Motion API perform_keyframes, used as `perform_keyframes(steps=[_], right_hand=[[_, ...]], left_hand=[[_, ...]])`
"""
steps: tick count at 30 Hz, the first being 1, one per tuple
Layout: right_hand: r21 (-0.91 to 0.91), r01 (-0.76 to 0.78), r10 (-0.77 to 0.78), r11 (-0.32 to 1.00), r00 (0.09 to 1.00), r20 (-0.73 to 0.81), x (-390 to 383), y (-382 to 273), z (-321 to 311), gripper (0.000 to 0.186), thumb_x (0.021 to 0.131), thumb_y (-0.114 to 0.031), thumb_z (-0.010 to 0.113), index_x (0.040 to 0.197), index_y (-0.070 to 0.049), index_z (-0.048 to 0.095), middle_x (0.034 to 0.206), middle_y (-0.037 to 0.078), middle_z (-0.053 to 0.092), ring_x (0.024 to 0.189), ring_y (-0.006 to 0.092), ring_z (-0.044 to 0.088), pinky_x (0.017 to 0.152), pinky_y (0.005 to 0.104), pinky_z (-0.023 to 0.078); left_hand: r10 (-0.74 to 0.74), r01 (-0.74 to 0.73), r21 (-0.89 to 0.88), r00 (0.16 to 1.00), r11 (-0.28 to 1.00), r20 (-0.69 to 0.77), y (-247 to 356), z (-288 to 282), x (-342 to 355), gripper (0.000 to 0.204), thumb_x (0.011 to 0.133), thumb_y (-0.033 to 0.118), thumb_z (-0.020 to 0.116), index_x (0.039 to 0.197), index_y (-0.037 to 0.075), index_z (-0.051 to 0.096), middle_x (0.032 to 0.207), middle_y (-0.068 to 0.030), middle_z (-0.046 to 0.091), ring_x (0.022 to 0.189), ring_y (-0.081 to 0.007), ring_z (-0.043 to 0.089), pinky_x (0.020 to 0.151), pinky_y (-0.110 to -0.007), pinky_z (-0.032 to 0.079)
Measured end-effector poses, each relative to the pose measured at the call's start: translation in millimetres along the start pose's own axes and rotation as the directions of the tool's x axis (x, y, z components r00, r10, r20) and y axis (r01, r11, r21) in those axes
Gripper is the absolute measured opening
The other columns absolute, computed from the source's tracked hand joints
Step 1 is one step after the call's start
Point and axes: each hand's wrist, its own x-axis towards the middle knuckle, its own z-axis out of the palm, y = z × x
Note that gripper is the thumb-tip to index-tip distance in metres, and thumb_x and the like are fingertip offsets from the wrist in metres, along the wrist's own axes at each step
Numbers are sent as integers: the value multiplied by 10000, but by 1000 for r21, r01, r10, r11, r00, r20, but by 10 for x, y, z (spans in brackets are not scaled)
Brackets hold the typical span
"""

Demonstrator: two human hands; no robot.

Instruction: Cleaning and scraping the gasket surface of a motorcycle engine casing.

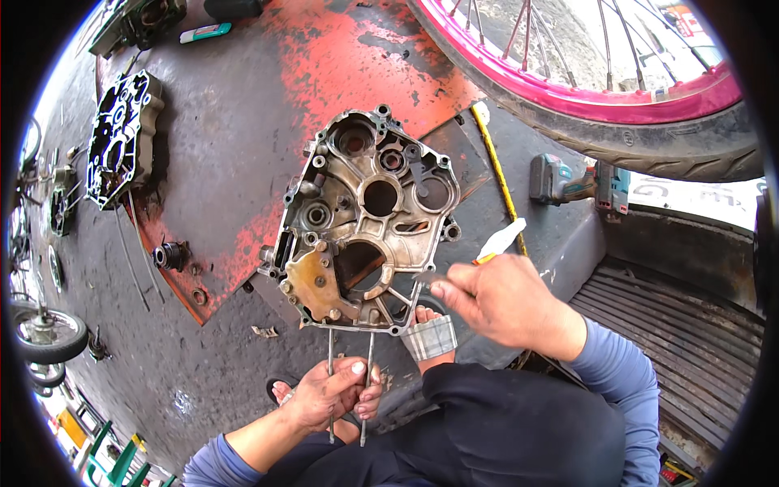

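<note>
An engine crankcase half (406,213), bare grey metal with round bores and a brownish cover plate at its lower left, is held up in front of me. Two thin metal studs (331,349) stick out from its near edge. My left hand (333,391) is closed around these studs below the casing. At the casing's lower right rim, my right hand (511,304) is closed on a small dark flat blade (430,278), whose tip is at the rim. Its handle is hidden in the fist. A white tapered piece (503,237) shows just beyond that hand; whether I hold it I cannot tell.
Another crankcase half (150,142) lies at the left, near a dark gear-like part (169,256). A red-painted sheet (324,49) covers part of the floor. At the right are a yellow rod (499,170), a cordless power tool (576,183) and a pink-rimmed wheel (641,109).
</note>
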Motion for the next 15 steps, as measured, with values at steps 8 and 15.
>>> perform_keyframes(steps=[8,15], right_hand=[[53,-26,28,998,999,-33,33,27,-48,372,1013,-361,571,788,-69,623,580,180,593,603,428,628,559,526,480],[1,-81,81,997,995,-53,57,26,-87,374,1013,-353,566,781,-65,622,586,177,603,604,426,634,566,521,487]], left_hand=[[1,-1,6,1000,1000,-9,10,25,8,346,1041,348,562,1031,4,604,781,-59,491,698,-192,487,680,-363,439],[5,-5,14,1000,1000,-5,-6,17,7,341,1045,342,556,1031,4,602,785,-61,497,706,-193,493,685,-365,442]])
